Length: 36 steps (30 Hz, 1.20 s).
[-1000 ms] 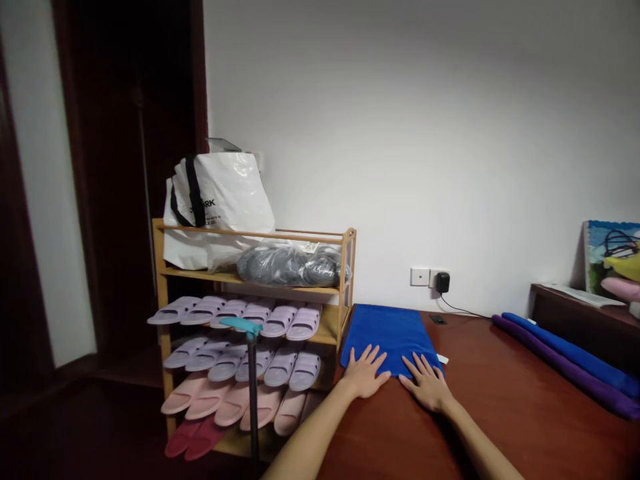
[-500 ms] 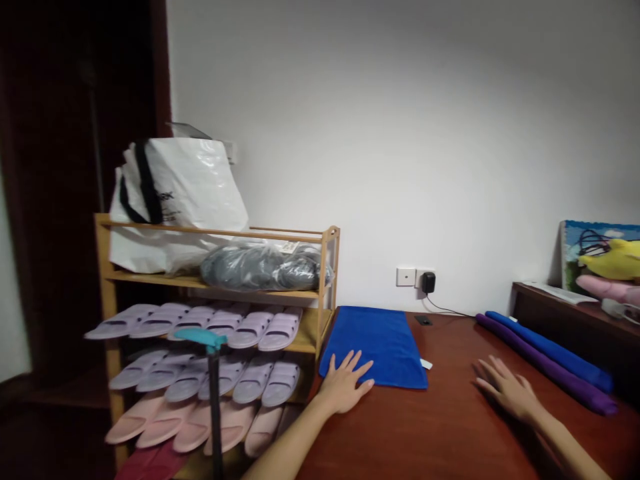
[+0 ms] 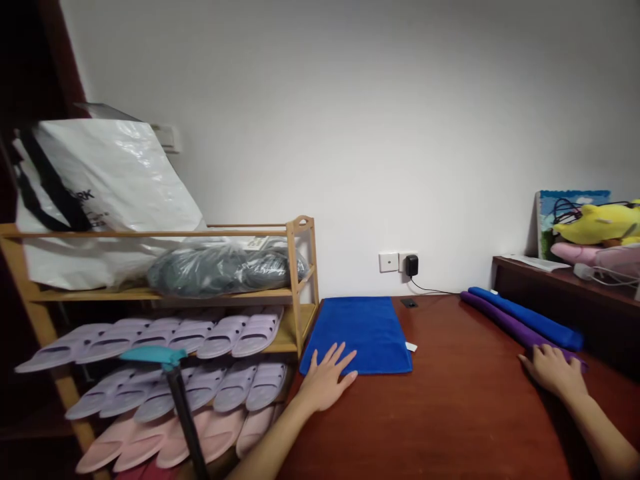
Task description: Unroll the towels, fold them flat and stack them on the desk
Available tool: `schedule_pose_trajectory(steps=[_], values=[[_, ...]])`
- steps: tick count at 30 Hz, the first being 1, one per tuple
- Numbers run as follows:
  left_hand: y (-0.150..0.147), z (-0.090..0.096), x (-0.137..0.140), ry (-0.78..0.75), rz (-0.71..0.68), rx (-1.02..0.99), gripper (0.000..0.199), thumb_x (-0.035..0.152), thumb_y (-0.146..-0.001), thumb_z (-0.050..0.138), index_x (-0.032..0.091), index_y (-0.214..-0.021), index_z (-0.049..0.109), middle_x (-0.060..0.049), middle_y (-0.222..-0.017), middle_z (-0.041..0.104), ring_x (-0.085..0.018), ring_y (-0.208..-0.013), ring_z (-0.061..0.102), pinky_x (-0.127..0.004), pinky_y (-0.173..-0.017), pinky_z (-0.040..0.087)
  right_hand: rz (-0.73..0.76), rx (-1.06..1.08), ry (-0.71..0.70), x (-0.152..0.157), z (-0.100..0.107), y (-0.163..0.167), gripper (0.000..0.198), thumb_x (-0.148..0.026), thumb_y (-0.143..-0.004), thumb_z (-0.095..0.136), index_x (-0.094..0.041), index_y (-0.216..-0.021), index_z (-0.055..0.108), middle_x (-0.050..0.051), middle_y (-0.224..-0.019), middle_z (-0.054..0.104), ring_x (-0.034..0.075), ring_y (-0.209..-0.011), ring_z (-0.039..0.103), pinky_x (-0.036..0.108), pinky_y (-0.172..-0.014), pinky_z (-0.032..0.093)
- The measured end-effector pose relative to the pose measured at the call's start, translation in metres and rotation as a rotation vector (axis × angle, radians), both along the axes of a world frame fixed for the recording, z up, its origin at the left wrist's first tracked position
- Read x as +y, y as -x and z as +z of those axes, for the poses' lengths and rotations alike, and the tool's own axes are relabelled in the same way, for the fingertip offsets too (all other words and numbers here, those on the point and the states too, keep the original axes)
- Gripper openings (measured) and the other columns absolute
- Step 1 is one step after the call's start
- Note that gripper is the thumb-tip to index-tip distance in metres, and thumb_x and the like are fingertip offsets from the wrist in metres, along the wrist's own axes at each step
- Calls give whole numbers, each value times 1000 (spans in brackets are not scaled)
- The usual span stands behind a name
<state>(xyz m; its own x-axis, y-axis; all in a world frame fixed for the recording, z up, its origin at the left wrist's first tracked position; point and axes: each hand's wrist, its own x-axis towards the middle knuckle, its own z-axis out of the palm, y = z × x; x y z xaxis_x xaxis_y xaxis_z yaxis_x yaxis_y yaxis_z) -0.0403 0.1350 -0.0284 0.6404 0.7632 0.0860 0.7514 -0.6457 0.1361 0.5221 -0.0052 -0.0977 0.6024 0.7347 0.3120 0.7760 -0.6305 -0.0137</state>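
Observation:
A blue cloth (image 3: 363, 327) with a small white tag lies flat on the brown table at its left end. My left hand (image 3: 327, 380) rests on its near left corner, palm down, fingers spread and holding nothing. Further right, a purple rolled cloth (image 3: 500, 317) lies slantwise alongside a blue rolled cloth (image 3: 525, 317). At the near end of the purple roll is my right hand (image 3: 555, 370). Its fingers reach over the roll, slightly bent, while the thumb points away to the left; no closed grip shows.
Left of the table (image 3: 420, 413) stands a wooden rack (image 3: 295, 267) with purple slippers (image 3: 215, 333), pink slippers (image 3: 175, 437) and a white bag (image 3: 115, 180). A turquoise-topped pole (image 3: 185, 413) rises before it. A black plug (image 3: 411, 265) sits in the wall; a raised shelf (image 3: 520, 277) holds a yellow plush toy (image 3: 600, 223).
My right hand has moved right, from bare table onto the near end of the purple roll. My left hand stays on the blue cloth. The view has shifted to the right.

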Motion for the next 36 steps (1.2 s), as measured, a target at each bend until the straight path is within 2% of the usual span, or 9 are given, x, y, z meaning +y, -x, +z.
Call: schedule_pose_trajectory(steps=[3, 7, 11, 19, 23, 26, 28, 31, 36], values=[[0, -1, 0, 1, 4, 0, 59, 65, -92, 20, 38, -143, 29, -1, -153, 19, -27, -140, 12, -62, -107, 6, 54, -21, 43, -8, 11, 1, 54, -52, -83, 30, -14, -95, 66, 20, -116, 57, 34, -116, 46, 54, -98, 27], [1, -4, 1, 2, 1, -9, 60, 66, -91, 19, 38, -144, 28, -1, -153, 18, -28, -140, 11, -62, -107, 6, -95, 5, 16, -20, 4, 13, 65, -51, -86, 16, -18, -137, 41, 14, -145, 34, 33, -131, 33, 55, -99, 27], [1, -6, 3, -9, -3, -11, 60, 66, -91, 20, 37, -144, 28, -2, -153, 18, -28, -141, 11, -62, -107, 5, -82, 9, 48, -29, -2, 35, 65, -49, -86, 15, -19, -143, 31, 8, -146, 33, 31, -129, 36, 54, -99, 30], [2, -7, 2, -36, -29, -58, 55, 60, -94, 25, 36, -143, 29, -4, -153, 19, -28, -140, 14, -63, -105, 8, 165, -150, 170, -73, 9, 121, 73, -52, -86, 21, -2, -137, 38, 25, -136, 42, 36, -108, 55, 48, -92, 36], [5, -2, -9, -106, -128, -121, 51, 52, -96, 27, 36, -144, 26, 0, -154, 15, -22, -141, 9, -55, -109, -5, 361, -144, 169, -124, 20, 188, 62, -55, -84, 26, -21, -129, 53, 19, -133, 48, 37, -102, 58, 52, -85, 41], [-9, 4, -18, -107, -258, -109, 50, 52, -95, 30, 35, -142, 32, -1, -153, 22, -22, -140, 14, -53, -110, -4, 452, -71, 246, -147, 35, 227, 52, -52, -84, 30, -36, -128, 52, 13, -125, 56, 36, -93, 62, 56, -80, 43], [-29, 5, -21, -58, -252, -109, 52, 54, -95, 29, 35, -143, 31, -1, -153, 22, -24, -140, 14, -54, -110, 2, 409, -41, 211, -146, 42, 244, 57, -58, -83, 29, -36, -133, 46, 11, -132, 51, 37, -109, 55, 57, -88, 41], [-68, 1, -18, -28, -161, -132, 55, 52, -96, 19, 29, -146, 24, -5, -154, 17, -26, -141, 12, -60, -107, 9, 337, 101, 132, -129, 45, 258, 74, -71, -80, 26, -31, -141, 33, 3, -151, 20, 29, -138, 22, 51, -103, 34], [-106, -16, -9, -8, -106, -132, 56, 50, -95, 24, 23, -143, 34, -11, -151, 24, -31, -139, 18, -64, -105, 10, 370, 290, 188, -113, 39, 257, 79, -77, -76, 22, -36, -144, 21, -6, -151, 3, 22, -140, 4, 49, -110, 24]])
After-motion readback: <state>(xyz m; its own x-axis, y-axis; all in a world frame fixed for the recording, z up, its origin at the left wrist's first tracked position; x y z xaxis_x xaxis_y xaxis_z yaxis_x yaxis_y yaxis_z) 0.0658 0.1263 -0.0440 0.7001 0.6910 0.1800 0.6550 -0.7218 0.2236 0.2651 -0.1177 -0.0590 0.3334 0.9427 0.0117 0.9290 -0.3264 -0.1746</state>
